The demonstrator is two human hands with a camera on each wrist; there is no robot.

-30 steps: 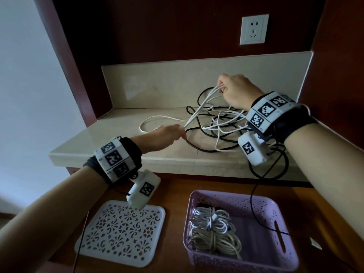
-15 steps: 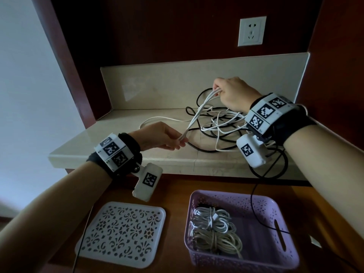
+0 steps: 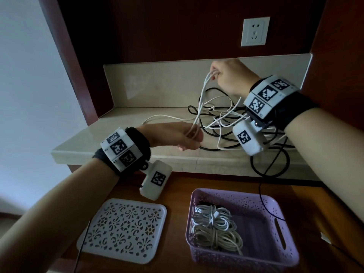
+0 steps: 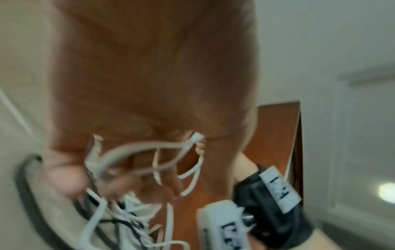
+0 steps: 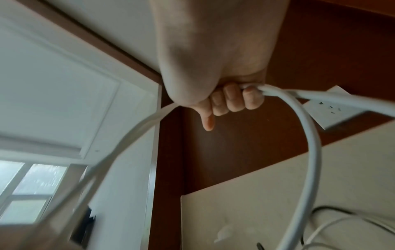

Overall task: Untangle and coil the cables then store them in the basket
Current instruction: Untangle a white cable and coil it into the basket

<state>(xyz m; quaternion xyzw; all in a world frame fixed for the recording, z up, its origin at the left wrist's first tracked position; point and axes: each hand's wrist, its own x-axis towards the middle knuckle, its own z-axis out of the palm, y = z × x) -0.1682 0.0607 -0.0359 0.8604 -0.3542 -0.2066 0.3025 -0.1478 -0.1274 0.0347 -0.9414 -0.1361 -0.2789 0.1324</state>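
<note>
Your right hand (image 3: 229, 75) grips loops of the white cable (image 3: 201, 99) above the shelf (image 3: 122, 127); your left hand (image 3: 173, 135) curls round the same strands lower down. The black cable (image 3: 214, 134) lies tangled beneath. The basket (image 3: 283, 251) holds two coils (image 3: 214, 227).

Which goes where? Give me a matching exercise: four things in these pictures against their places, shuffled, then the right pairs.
Things:
1. white cable
2. black cable
3. coiled cables
4. lid

Places:
A. flat on the wooden desk, left of the basket
B. lying tangled on the stone shelf
C. stretched between the left hand and the right hand
D. inside the basket

Pairs: 1-C, 2-B, 3-D, 4-A
</note>
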